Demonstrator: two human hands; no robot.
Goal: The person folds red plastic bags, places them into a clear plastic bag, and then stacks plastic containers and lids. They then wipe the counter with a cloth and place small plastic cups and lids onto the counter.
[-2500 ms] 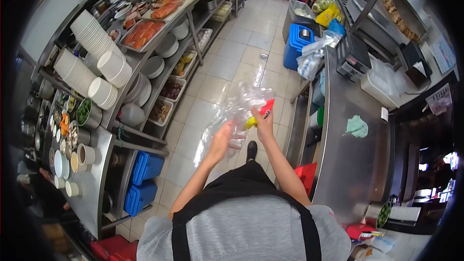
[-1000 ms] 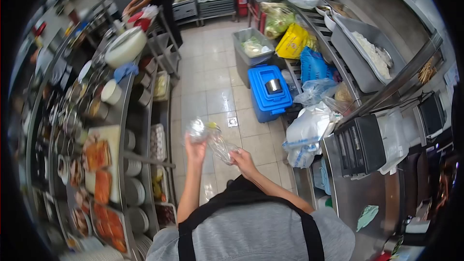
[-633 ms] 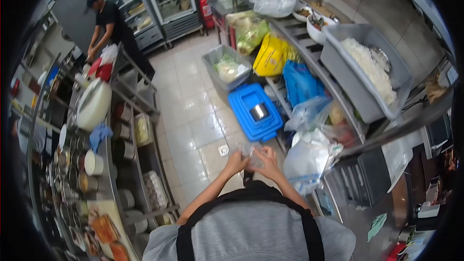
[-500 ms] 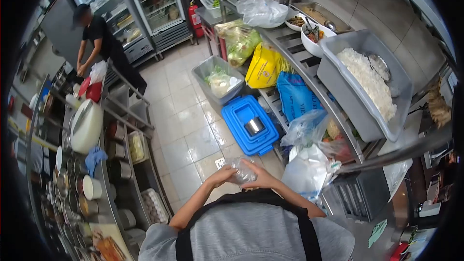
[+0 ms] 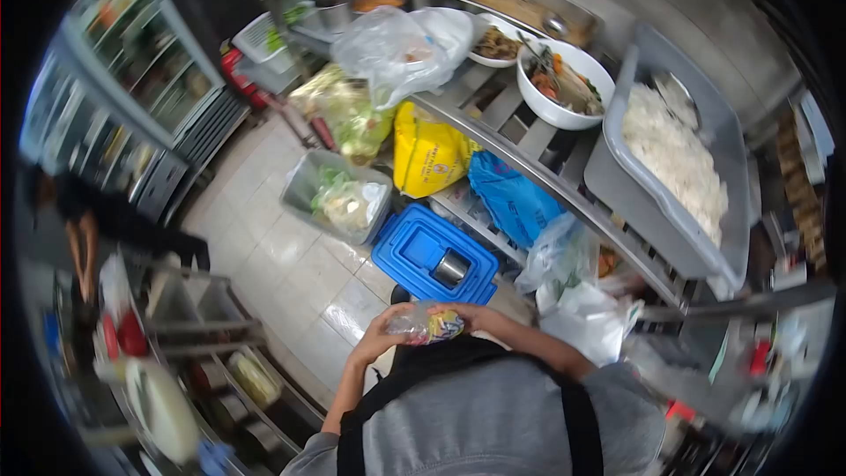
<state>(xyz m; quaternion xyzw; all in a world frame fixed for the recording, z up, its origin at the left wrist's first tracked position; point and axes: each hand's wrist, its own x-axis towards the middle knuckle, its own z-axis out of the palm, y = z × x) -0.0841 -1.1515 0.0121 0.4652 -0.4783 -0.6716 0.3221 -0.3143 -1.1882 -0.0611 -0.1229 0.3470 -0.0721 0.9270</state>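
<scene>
Tiled floor (image 5: pixel 264 251) beneath crinkled plastic (image 5: pixel 425 324)

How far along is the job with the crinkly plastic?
The printed plastic packaging already looks bunched up small. It's in hand now: the left hand and right hand hold it between them, this side of the blue lidded bin. Putting it down seems left, since neither hand has let go. I can't tell where it should go.
</scene>
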